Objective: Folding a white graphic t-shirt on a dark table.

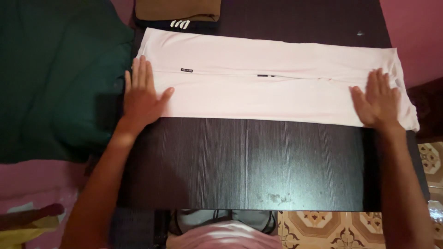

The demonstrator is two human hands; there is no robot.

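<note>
A pale pink garment (258, 87) lies folded into a long strip across a dark wooden table (249, 166). My left hand (142, 92) rests flat, fingers apart, on the strip's left end. At the opposite end, my right hand (379, 99) presses flat on the cloth with fingers spread. Neither hand grips anything. A small dark label (186, 70) shows on the cloth near the left hand.
A dark green cloth (55, 78) covers the area left of the table. Folded brown (177, 9) and black (184, 24) garments sit at the table's far edge. Patterned floor tiles (323, 228) show below the near edge. Pink fabric (37, 180) lies at lower left.
</note>
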